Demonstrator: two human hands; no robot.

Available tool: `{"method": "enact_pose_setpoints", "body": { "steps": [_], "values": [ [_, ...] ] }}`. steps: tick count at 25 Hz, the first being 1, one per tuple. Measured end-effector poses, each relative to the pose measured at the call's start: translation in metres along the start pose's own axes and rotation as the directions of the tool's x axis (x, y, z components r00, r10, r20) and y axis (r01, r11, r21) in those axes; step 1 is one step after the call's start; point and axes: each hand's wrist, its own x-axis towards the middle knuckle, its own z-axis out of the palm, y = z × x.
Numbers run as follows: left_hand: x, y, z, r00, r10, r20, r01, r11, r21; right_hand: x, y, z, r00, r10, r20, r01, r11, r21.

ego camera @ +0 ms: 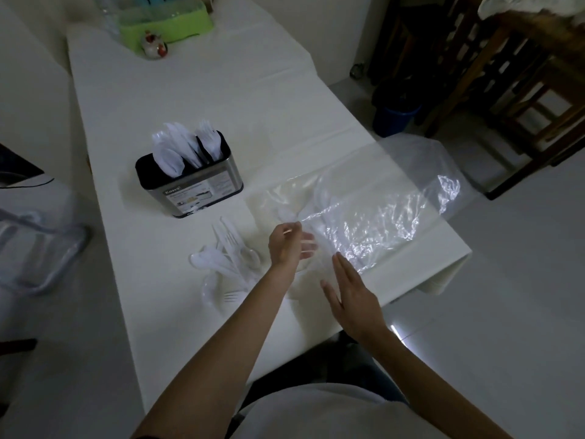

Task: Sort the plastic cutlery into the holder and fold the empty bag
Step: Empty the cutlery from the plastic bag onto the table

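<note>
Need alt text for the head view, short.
Two bare hands work at a clear plastic bag on a white table: the left hand pinches its near edge, the right hand hovers flat beside it. Loose white cutlery lies left of the hands, near a partly filled metal holder.

The white table (196, 99) carries a cutlery holder (190, 182), loose cutlery (228, 258), a clear bag (373, 210) — and a green tub (164, 17).

steel oblong holder (202, 191): upright, white plastic cutlery inside | loose white plastic cutlery (228, 261): heaped near holder | crinkled clear plastic bag (373, 217): spread flat, overhanging table edge
</note>
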Motion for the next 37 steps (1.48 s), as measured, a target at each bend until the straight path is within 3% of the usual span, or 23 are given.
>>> {"method": "enact_pose_setpoints", "body": {
  "steps": [4,10,13,16,20,23,26,28,32,35,37],
  "values": [
    [-0.003,-0.002,0.014,0.985,0.063,-0.163,-0.072,0.996,-0.051,0.029,0.052,-0.052,0.998,-0.057,-0.038,0.057,0.998,-0.016],
    [-0.001,-0.014,0.027,0.937,0.106,-0.331,-0.121,0.992,-0.024,0.164,0.147,-0.156,0.971,0.006,-0.239,-0.033,0.994,-0.108],
    [0.001,-0.023,0.029,0.910,0.101,-0.401,-0.116,0.993,-0.013,0.220,0.179,-0.186,0.947,0.252,-0.201,-0.271,0.960,-0.073],
    [0.004,-0.026,0.033,0.886,0.090,-0.456,-0.108,0.994,-0.013,0.249,0.197,-0.199,0.872,0.490,-0.021,-0.484,0.867,0.120],
    [0.006,-0.026,0.037,0.864,0.073,-0.497,-0.080,0.997,0.008,0.250,0.188,-0.199,0.890,0.395,0.227,-0.454,0.807,0.377],
    [0.008,-0.029,0.035,0.849,0.075,-0.524,-0.058,0.997,0.049,0.246,0.179,-0.196,0.874,0.304,0.380,-0.449,0.804,0.389],
    [0.010,-0.031,0.031,0.845,0.097,-0.526,-0.058,0.994,0.090,0.244,0.168,-0.189,0.904,0.292,0.314,-0.384,0.877,0.289],
    [0.010,-0.033,0.027,0.844,0.096,-0.527,-0.054,0.994,0.094,0.239,0.155,-0.189,0.937,0.242,0.252,-0.316,0.896,0.312],
    [0.009,-0.033,0.019,0.847,0.093,-0.523,-0.041,0.993,0.111,0.219,0.123,-0.197,0.963,0.134,0.232,-0.255,0.725,0.640],
    [0.008,-0.029,0.013,0.849,0.117,-0.516,-0.054,0.989,0.136,0.204,0.103,-0.203,0.973,0.105,0.205,-0.203,0.812,0.547],
    [0.009,-0.026,0.011,0.833,0.190,-0.520,-0.108,0.977,0.183,0.195,0.091,-0.210,0.989,0.083,0.119,-0.138,0.795,0.590]
  ]
}}
